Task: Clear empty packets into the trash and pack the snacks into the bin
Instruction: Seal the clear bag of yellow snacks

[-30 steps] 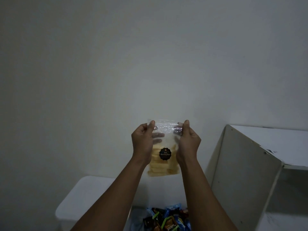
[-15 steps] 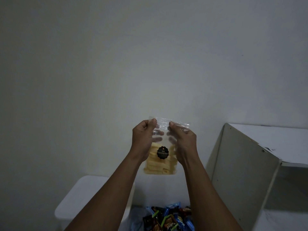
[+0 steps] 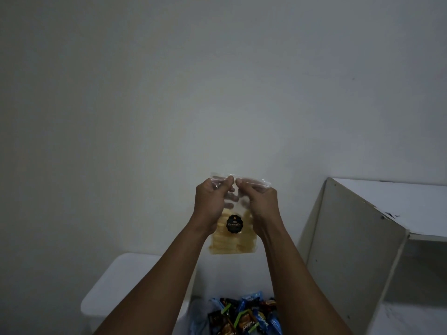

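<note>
clear packet (image 3: 232, 238) of pale yellow sticks with a black label (image 3: 234, 223); blue and brown wrapped snacks (image 3: 244, 317) below.

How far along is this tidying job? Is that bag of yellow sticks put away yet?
Done: wrapped snacks lie heaped below. In hand: the left hand and right hand pinch the top edge of the clear bag of yellow sticks, held aloft. Left: that bag is not yet packed with them; nothing else of the job shows.

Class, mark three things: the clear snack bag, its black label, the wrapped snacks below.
clear snack bag (image 3: 227, 245), head view, yellow sticks in its lower half.
black label (image 3: 234, 223), head view, centre of the sticker.
wrapped snacks (image 3: 244, 320), head view, a wrapper mid-pile.
</note>
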`<action>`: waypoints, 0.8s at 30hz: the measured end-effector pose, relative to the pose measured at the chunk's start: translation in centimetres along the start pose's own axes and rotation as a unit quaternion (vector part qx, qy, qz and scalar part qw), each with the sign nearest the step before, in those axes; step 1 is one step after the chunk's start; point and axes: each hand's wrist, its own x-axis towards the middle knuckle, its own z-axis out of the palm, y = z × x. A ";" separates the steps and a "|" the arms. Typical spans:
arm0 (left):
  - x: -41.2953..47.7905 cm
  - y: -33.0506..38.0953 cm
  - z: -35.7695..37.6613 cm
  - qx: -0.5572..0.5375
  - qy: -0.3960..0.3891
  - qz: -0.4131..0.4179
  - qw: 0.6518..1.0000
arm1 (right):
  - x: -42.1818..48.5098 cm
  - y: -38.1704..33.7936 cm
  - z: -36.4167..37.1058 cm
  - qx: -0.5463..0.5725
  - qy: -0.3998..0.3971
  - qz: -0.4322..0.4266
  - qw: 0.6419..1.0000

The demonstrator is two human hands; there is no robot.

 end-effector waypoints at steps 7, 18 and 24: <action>-0.1 0.3 1.2 -0.067 0.048 -0.009 0.997 | 0.2 -0.5 0.5 0.014 0.096 -0.025 0.995; -0.1 1.1 1.8 -0.140 0.069 -0.010 0.988 | 0.8 -0.9 0.6 0.072 0.194 -0.045 0.977; 0.0 1.0 1.5 -0.126 0.057 0.002 0.990 | 0.7 -1.5 1.1 0.107 0.206 -0.009 0.973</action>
